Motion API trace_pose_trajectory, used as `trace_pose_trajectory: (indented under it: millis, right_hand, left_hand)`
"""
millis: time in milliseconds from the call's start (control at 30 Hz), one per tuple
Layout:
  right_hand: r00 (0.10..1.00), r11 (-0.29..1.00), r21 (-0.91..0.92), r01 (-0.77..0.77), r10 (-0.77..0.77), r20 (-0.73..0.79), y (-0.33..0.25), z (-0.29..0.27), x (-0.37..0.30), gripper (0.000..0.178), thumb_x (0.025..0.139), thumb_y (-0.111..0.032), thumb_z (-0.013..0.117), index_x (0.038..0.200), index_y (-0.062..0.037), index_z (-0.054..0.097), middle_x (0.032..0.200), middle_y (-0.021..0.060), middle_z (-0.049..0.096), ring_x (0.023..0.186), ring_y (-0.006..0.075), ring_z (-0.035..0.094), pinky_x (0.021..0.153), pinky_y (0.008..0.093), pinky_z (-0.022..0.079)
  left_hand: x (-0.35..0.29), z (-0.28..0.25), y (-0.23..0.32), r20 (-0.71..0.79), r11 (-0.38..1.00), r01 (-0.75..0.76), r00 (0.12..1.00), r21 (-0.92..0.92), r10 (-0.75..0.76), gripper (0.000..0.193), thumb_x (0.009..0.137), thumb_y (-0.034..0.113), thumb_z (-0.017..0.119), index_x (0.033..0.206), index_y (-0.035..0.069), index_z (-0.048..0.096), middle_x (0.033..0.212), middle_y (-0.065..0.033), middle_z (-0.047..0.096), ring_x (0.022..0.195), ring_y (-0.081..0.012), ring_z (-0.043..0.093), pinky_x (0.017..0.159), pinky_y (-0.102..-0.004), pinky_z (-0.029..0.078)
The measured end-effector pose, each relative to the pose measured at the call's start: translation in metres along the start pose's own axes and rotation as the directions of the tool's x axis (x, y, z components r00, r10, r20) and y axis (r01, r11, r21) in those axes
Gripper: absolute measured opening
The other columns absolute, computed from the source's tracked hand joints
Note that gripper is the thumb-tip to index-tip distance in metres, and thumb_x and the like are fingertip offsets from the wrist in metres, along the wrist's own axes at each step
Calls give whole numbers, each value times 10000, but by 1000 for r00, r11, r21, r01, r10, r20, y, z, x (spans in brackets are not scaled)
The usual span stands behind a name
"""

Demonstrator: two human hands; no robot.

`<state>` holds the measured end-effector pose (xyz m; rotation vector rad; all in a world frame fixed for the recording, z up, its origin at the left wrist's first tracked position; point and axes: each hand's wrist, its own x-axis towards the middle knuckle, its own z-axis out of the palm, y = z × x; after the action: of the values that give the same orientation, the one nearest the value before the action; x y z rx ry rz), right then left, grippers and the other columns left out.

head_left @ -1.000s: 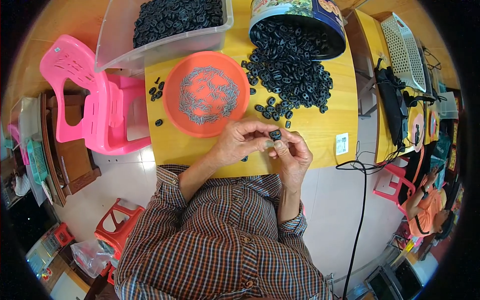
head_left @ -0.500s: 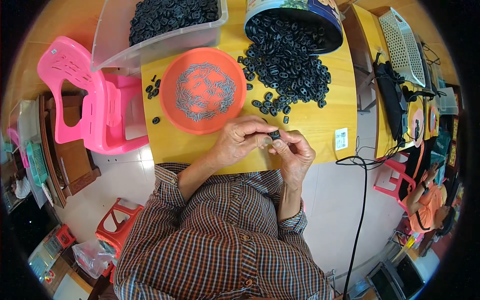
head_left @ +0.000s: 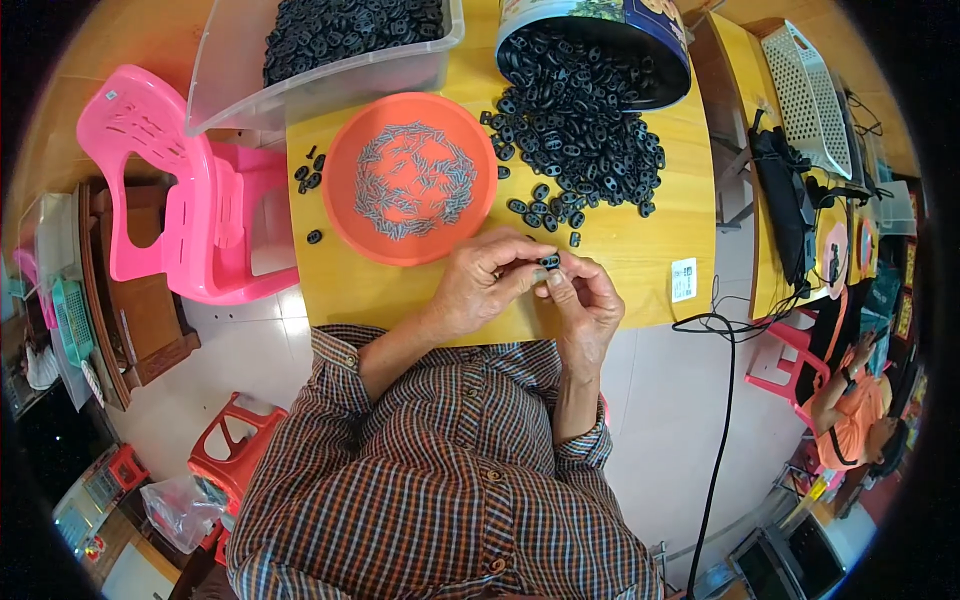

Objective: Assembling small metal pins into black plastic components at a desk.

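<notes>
1. Bin (head_left: 400,72): back left, seemingly past the bench (head_left: 640,265)'s left edge.
2. Plate (head_left: 342,195): its rim probably keeps the grey pins (head_left: 440,190) gathered.
3. Left hand (head_left: 480,285): pinches a black piece (head_left: 550,262) from the left, over the bench's near part.
4. Right hand (head_left: 585,300): grips it from the right; two-sided fingertip holding likely steadies something so small.
5. Tin (head_left: 630,12): on its side, perhaps so the pile (head_left: 590,150) spills within reach.
6. Label (head_left: 683,280): near the right edge; bare bench between it and the right hand leaves moving room.
</notes>
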<state>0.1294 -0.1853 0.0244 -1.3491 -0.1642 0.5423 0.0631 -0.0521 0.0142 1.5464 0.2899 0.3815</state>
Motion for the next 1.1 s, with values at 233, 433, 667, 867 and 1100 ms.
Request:
trace_pose_trajectory:
  millis: [233, 433, 667, 867, 1100]
  right_hand:
    - [997, 995, 67, -72, 74, -16, -3, 1, 0, 186, 848, 44, 605, 1034, 38, 592, 847, 49, 618, 706, 91, 583, 646, 207, 505]
    - [997, 997, 5, -78, 78, 10, -2, -2, -2, 164, 847, 44, 605, 1010, 34, 596, 845, 40, 613, 695, 77, 566, 642, 208, 505]
    - [991, 967, -237, -96, 115, 70, -2, -13, -4, 108, 831, 50, 611, 933, 32, 641, 820, 11, 608, 645, 54, 532, 582, 189, 442]
    - [976, 844, -536, 30, 92, 200, 4, -9, -6, 122, 769, 71, 630, 882, 26, 636, 740, 66, 580, 579, 81, 537, 532, 208, 422]
    - [974, 777, -624, 86, 67, 217, 2, -3, -6, 68, 770, 36, 655, 825, 29, 614, 706, 54, 592, 573, 90, 541, 530, 225, 443]
  left_hand:
    - [0, -1, 1, -9, 993, 82, 996, -82, -83, 248, 816, -5, 654, 1063, 1, 642, 878, -32, 606, 791, -78, 597, 676, -214, 504]
    - [-5, -9, -5, 89, 985, 123, 990, -121, -113, 262, 839, -11, 625, 1100, 7, 631, 911, -34, 624, 791, -69, 601, 672, -211, 508]
    - [-3, -35, 17, -115, 951, 199, 966, -239, -231, 219, 865, -5, 594, 1081, -12, 627, 868, -31, 631, 705, -64, 613, 629, -197, 517]
    - [-6, -40, 13, -188, 966, 152, 963, -210, -192, 207, 863, -1, 606, 1068, -8, 628, 825, -19, 614, 688, -63, 604, 620, -196, 506]
    - [-8, -39, 11, -206, 960, 171, 954, -220, -217, 197, 872, 10, 599, 1065, -12, 628, 818, -11, 607, 684, -61, 600, 620, -197, 510]
